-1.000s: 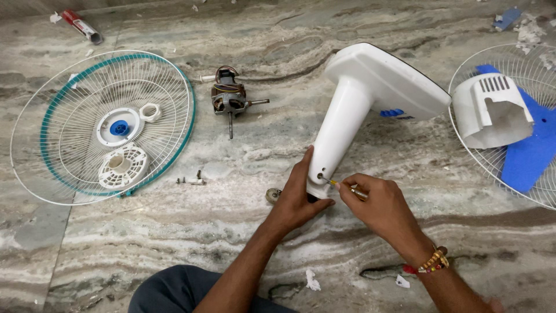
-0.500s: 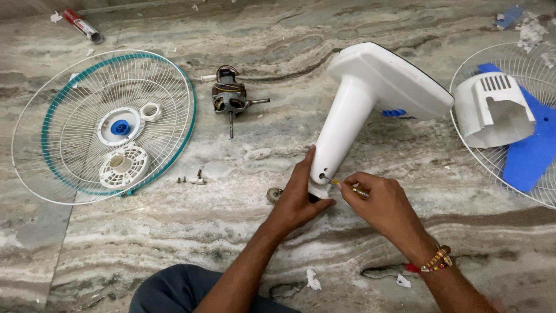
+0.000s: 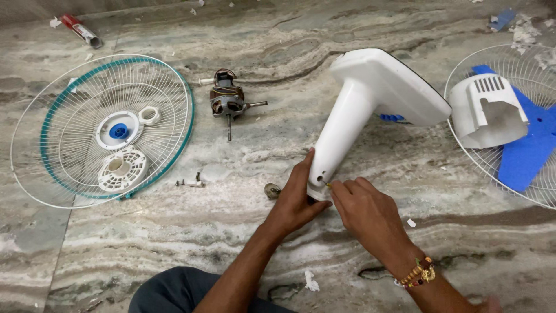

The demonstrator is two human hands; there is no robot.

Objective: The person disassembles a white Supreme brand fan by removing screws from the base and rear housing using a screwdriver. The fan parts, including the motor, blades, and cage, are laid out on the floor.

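Right hand (image 3: 365,211) first: the fingers are curled in tight around a small tool, and only a short yellowish tip (image 3: 328,185) pokes out between the fingertips, so I cannot tell what kind of tool it is. That tip sits right against the lower end of the white fan stand (image 3: 341,136), just beside a small dark hole in its neck. A beaded bracelet (image 3: 418,272) circles the right wrist.

Left hand (image 3: 295,194) now: it wraps the bottom of the neck from the left, thumb hooked under the end, fingers lying up along the white plastic, a firm closed grip. The stand is tilted, narrow end down at the hands, wide flat base up and away to the right, with a blue button patch (image 3: 392,117) showing under it.

Just left of the hands, a small round metal part (image 3: 272,190) lies on the marble floor (image 3: 174,243). Further left, a few loose screws (image 3: 190,182). Above them, the bare motor (image 3: 227,101) with its shafts sticking out. Far left, a wire fan guard (image 3: 75,156) with a green rim lies flat, holding white plastic rings and a blue hub. Far right, a second guard (image 3: 463,150) carries a white motor cover (image 3: 488,110) and a blue blade (image 3: 530,150). A red and grey tube (image 3: 81,29) lies top left.
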